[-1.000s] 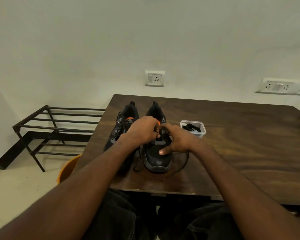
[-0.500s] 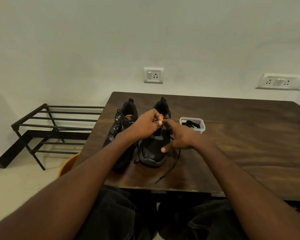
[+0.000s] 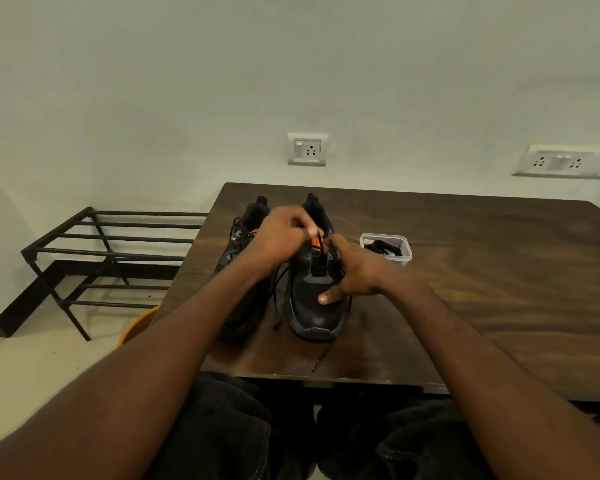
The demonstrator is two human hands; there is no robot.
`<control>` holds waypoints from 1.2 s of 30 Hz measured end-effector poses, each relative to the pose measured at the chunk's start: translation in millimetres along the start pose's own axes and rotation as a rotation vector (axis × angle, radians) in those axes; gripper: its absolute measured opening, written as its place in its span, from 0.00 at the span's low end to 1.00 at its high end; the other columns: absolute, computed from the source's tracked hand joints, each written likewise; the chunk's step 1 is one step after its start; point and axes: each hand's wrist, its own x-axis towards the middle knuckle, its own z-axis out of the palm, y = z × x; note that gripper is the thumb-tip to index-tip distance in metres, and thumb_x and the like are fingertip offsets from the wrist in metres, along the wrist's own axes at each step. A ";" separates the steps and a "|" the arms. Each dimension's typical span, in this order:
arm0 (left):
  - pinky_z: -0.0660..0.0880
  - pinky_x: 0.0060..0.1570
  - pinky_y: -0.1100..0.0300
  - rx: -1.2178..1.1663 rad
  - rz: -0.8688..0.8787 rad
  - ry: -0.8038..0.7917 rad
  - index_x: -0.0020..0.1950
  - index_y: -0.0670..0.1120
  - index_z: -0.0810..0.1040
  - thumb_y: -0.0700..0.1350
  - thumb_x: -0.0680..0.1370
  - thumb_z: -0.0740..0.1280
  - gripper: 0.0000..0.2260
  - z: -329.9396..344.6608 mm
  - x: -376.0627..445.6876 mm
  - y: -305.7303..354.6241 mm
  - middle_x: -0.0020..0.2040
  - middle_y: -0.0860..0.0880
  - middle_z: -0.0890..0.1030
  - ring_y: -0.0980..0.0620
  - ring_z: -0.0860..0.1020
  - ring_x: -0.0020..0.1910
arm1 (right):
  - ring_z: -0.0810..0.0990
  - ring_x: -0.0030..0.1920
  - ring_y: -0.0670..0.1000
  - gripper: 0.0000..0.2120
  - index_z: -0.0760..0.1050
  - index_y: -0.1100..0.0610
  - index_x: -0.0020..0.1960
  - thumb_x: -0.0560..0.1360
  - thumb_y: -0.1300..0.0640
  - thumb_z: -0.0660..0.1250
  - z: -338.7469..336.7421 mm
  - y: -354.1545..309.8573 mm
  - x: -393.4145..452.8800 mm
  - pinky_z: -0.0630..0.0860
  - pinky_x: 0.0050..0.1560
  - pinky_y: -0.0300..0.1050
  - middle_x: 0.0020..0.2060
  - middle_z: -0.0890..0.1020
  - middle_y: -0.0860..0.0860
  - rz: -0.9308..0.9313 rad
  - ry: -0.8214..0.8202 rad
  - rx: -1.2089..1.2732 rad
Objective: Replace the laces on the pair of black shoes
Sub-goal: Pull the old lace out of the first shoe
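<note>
Two black shoes stand side by side on the dark wooden table (image 3: 465,289), toes toward me. My left hand (image 3: 281,237) hovers over the tongue of the right shoe (image 3: 314,306) and pinches its black lace (image 3: 321,358) near an orange tab. My right hand (image 3: 352,271) rests on that shoe's right side, thumb lying on the toe, fingers curled at the eyelets on the lace. One loose lace end trails to the table's front edge. The left shoe (image 3: 239,244) is half hidden behind my left forearm.
A small clear plastic box (image 3: 387,249) holding black laces sits just right of the shoes. A black metal shoe rack (image 3: 111,254) stands on the floor to the left. An orange tub (image 3: 137,325) peeks out under the table's left edge. Sockets are on the wall.
My left hand has risen up the shoe's tongue, pulling the lace. The loop that lay round the toe has drawn in, leaving one end trailing toward the table edge.
</note>
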 end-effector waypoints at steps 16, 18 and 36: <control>0.76 0.47 0.58 0.525 0.103 -0.165 0.40 0.50 0.81 0.42 0.79 0.72 0.08 5.3 0.5 -16.2 0.42 0.52 0.81 0.58 0.78 0.43 | 0.74 0.71 0.57 0.45 0.61 0.43 0.74 0.66 0.50 0.84 -0.6 -0.7 -0.4 0.75 0.67 0.58 0.73 0.74 0.52 0.007 -0.016 0.051; 0.78 0.49 0.57 0.265 0.093 -0.044 0.45 0.49 0.80 0.40 0.82 0.67 0.07 1.6 1.7 -9.7 0.46 0.48 0.83 0.53 0.82 0.46 | 0.73 0.72 0.58 0.48 0.59 0.44 0.77 0.66 0.50 0.84 -1.4 0.9 -1.9 0.73 0.68 0.57 0.73 0.73 0.52 0.007 -0.011 0.063; 0.69 0.43 0.63 0.620 0.153 -0.124 0.37 0.52 0.80 0.45 0.75 0.76 0.09 6.2 -3.4 -10.7 0.42 0.59 0.71 0.60 0.73 0.40 | 0.77 0.67 0.56 0.48 0.60 0.46 0.77 0.66 0.49 0.85 -0.2 3.8 -1.6 0.74 0.63 0.51 0.69 0.76 0.52 0.006 -0.014 0.070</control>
